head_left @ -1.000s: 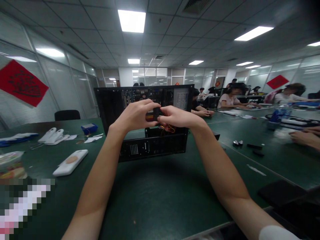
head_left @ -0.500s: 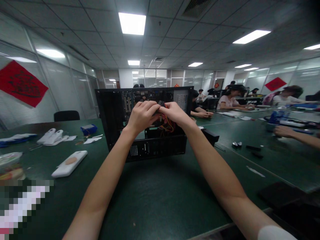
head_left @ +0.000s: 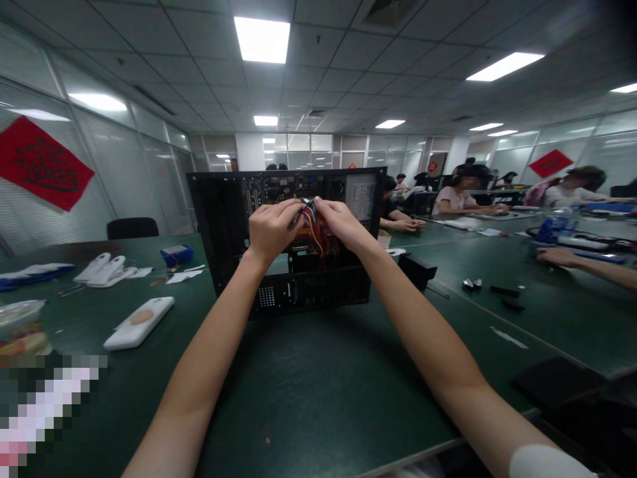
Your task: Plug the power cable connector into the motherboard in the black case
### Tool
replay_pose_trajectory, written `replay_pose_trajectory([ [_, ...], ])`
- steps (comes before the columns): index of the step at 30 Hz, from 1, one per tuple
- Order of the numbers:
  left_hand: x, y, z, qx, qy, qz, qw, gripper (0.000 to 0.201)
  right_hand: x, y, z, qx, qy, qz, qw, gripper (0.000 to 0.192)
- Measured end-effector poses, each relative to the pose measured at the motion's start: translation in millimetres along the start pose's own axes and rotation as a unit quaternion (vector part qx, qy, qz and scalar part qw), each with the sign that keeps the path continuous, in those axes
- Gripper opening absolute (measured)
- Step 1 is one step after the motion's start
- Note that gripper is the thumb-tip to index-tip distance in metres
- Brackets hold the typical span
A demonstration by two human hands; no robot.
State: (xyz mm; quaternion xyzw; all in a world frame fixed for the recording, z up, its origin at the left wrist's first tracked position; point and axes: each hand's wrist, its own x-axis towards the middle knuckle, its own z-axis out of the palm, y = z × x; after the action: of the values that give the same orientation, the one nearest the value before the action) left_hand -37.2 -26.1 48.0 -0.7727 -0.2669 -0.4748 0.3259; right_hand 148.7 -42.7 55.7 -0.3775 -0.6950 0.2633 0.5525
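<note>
A black computer case point(head_left: 210, 232) stands on the green table, its open side facing me. Inside are a circuit board point(head_left: 279, 189) and, at upper right, a power supply with a pale label point(head_left: 360, 199). In front of the opening, my left hand point(head_left: 273, 231) and my right hand point(head_left: 343, 222) meet at a bundle of red, yellow, orange and black power cables point(head_left: 317, 232). Fingertips of both hands pinch the bundle near its upper end, by a small connector point(head_left: 307, 201). Part of the case interior is hidden behind the hands.
A white power bank-like block point(head_left: 142, 323), a blue box point(head_left: 176, 255) and a plastic food tub point(head_left: 22, 325) lie to the left. A black box-shaped part point(head_left: 417, 269) stands right of the case. Other people sit along the right, one person's hand point(head_left: 557, 257) reaching in.
Both hands have shifted slightly on the cables; the connector is turned, and more of the coloured wires now shows between the hands. The case stays in place.
</note>
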Motion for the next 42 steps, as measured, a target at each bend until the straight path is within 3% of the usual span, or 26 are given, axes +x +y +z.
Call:
replay_pose_trajectory([
  [3, -3, -9, 2.5, 0.006, -0.003, -0.021, 1.000, 0.029, 1, 8, 0, -0.140, 0.064, -0.104, 0.983, 0.032],
  [5, -4, -14, 5.0, 0.000, -0.005, -0.029, 1.000, 0.029, 0, 13, 1, -0.245, 0.076, -0.194, 0.947, 0.042],
  [7, -6, -16, 8.5, -0.009, -0.013, -0.033, 0.999, 0.029, -2, 19, 2, -0.330, 0.060, -0.240, 0.911, 0.049],
  [11, -10, -17, 17.7, -0.021, -0.084, -0.053, 0.995, 0.028, -5, 27, 6, -0.451, 0.032, -0.221, 0.864, 0.046],
  [17, -20, -23, 36.4, -0.026, -0.283, -0.104, 0.953, 0.030, -5, 43, 16, -0.575, -0.075, -0.105, 0.808, 0.036],
  [24, -43, -35, 63.3, -0.018, -0.336, -0.186, 0.923, 0.030, 3, 79, 9, -0.573, -0.119, -0.022, 0.811, 0.029],
  [32, -43, -20, 65.2, 0.036, -0.368, -0.141, 0.918, 0.034, 6, 90, 5, -0.544, -0.134, -0.036, 0.827, 0.030],
  [42, -42, -23, 67.1, 0.052, -0.389, -0.132, 0.910, 0.034, 7, 93, 6, -0.533, -0.143, -0.045, 0.833, 0.030],
])
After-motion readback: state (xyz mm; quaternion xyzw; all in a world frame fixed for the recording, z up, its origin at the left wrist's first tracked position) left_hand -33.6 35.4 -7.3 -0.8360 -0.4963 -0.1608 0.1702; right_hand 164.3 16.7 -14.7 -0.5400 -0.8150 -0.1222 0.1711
